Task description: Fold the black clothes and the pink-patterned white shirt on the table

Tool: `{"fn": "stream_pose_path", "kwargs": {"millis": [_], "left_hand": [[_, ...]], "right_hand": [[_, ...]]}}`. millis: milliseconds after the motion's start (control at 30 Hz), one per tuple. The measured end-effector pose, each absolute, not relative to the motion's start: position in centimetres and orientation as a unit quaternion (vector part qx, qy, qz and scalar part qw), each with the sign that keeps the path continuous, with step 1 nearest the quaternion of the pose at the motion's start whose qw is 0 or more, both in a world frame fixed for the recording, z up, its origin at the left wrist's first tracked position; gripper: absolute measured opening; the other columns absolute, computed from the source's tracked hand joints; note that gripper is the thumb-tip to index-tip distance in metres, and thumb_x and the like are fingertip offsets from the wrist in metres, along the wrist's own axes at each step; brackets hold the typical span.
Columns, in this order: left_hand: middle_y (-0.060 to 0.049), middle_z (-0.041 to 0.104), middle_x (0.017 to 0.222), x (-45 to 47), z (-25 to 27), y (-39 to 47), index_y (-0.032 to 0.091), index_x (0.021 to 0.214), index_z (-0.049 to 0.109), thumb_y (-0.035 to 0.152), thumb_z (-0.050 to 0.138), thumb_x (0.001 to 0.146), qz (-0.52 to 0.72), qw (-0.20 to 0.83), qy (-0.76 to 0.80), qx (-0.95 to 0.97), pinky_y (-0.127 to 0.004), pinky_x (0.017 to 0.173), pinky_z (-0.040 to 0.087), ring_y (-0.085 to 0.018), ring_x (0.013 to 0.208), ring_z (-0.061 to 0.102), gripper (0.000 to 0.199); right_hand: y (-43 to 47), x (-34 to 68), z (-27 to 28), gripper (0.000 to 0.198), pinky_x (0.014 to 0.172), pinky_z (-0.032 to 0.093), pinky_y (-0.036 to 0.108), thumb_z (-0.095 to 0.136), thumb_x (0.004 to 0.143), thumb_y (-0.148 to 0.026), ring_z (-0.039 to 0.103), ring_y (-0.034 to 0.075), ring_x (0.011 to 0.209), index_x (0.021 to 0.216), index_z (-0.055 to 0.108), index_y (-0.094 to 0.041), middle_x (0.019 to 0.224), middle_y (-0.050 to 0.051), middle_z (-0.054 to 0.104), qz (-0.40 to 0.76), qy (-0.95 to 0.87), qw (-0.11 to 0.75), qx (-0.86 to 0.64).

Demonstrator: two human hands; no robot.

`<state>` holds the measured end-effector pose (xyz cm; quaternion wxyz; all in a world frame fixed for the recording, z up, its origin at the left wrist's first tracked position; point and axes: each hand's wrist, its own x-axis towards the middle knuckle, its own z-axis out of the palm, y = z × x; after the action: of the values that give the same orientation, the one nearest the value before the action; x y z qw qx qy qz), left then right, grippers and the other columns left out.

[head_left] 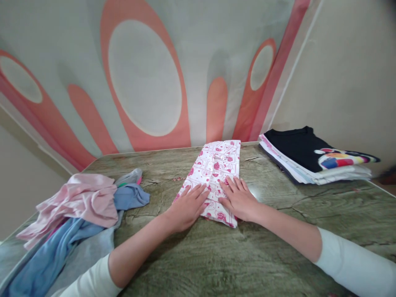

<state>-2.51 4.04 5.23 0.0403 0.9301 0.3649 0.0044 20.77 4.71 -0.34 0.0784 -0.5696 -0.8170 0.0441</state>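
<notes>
A white garment with a pink and red print lies folded into a long strip in the middle of the table. Its exact kind I cannot make out. My left hand rests flat on its lower left side, fingers stretched out. On the lower right side lies my right hand, palm down with the fingers spread. Both hands touch the cloth and neither grips it. The palms cover parts of the near half of the garment.
A loose heap of clothes, with a pink garment and a blue one, lies at the left. At the back right is a stack of folded clothes topped by a black T-shirt. A patterned backdrop rises behind the wood-grain table.
</notes>
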Motion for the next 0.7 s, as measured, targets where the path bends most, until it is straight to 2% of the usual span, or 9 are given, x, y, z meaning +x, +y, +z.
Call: {"fn": "stream_pose_path", "kwargs": {"millis": [100, 200, 267, 367, 467, 600, 700], "left_hand": [[-0.009, 0.035, 0.141, -2.9, 5.6, 2.8, 0.021, 0.132, 0.037, 0.036, 0.036, 0.094, 0.032, 0.073, 0.336, 0.938, -0.038, 0.106, 0.024, -0.021, 0.130, 0.029, 0.042], [-0.008, 0.052, 0.123, -3.2, 5.9, 1.8, 0.022, 0.120, 0.049, 0.030, 0.044, 0.091, 0.065, 0.092, 0.297, 0.948, -0.034, 0.097, 0.036, -0.020, 0.114, 0.047, 0.031], [-0.006, 0.057, 0.111, -3.0, 5.8, 1.4, 0.022, 0.112, 0.054, 0.025, 0.044, 0.090, 0.077, 0.079, 0.283, 0.953, -0.033, 0.090, 0.040, -0.018, 0.102, 0.052, 0.025], [-0.006, 0.059, 0.099, -2.7, 5.3, 1.1, 0.021, 0.106, 0.057, 0.021, 0.041, 0.091, 0.087, 0.040, 0.277, 0.956, -0.032, 0.083, 0.042, -0.017, 0.093, 0.055, 0.022], [-0.005, 0.060, 0.094, -2.6, 4.6, 1.1, 0.020, 0.104, 0.058, 0.021, 0.041, 0.091, 0.097, 0.009, 0.280, 0.955, -0.031, 0.078, 0.043, -0.017, 0.088, 0.055, 0.021], [-0.005, 0.061, 0.096, -2.8, 3.9, 1.5, 0.020, 0.105, 0.057, 0.019, 0.041, 0.091, 0.103, 0.001, 0.296, 0.949, -0.032, 0.080, 0.043, -0.018, 0.090, 0.055, 0.021], [-0.006, 0.061, 0.099, -3.2, 3.9, 1.7, 0.019, 0.108, 0.055, 0.016, 0.042, 0.088, 0.108, 0.010, 0.318, 0.942, -0.033, 0.082, 0.043, -0.018, 0.093, 0.055, 0.024]], "right_hand": [[5.2, 19.6, -0.7, 0.070, 0.106, 0.009, 0.055, 0.023, 0.087, -0.062, 0.011, 0.037, 0.134, 0.140, 0.031, -0.017, 0.147, 0.014, 0.024, 0.028, -0.804, 0.092, -0.587], [5.2, 18.5, -1.0, 0.070, 0.107, 0.011, 0.051, 0.024, 0.088, -0.059, 0.014, 0.034, 0.134, 0.139, 0.031, -0.011, 0.146, 0.017, 0.024, 0.025, -0.804, 0.109, -0.584], [5.1, 18.0, -1.1, 0.069, 0.108, 0.014, 0.048, 0.025, 0.089, -0.055, 0.014, 0.032, 0.135, 0.139, 0.030, -0.007, 0.146, 0.018, 0.022, 0.029, -0.814, 0.122, -0.567], [5.0, 17.8, -1.0, 0.062, 0.108, 0.019, 0.046, 0.028, 0.091, -0.046, 0.016, 0.029, 0.134, 0.137, 0.033, -0.006, 0.146, 0.017, 0.024, 0.038, -0.833, 0.147, -0.532], [5.4, 18.6, -0.2, 0.049, 0.106, 0.025, 0.044, 0.030, 0.092, -0.038, 0.027, 0.026, 0.130, 0.130, 0.043, -0.011, 0.139, 0.014, 0.037, 0.061, -0.855, 0.180, -0.482], [5.6, 20.3, 1.4, 0.035, 0.099, 0.035, 0.038, 0.038, 0.090, -0.034, 0.045, 0.021, 0.115, 0.114, 0.057, -0.017, 0.121, 0.011, 0.054, 0.127, -0.871, 0.243, -0.408], [4.5, 20.7, 2.6, 0.028, 0.090, 0.042, 0.034, 0.051, 0.085, -0.034, 0.052, 0.020, 0.102, 0.107, 0.060, -0.019, 0.109, 0.009, 0.058, 0.190, -0.888, 0.244, -0.339]]}}
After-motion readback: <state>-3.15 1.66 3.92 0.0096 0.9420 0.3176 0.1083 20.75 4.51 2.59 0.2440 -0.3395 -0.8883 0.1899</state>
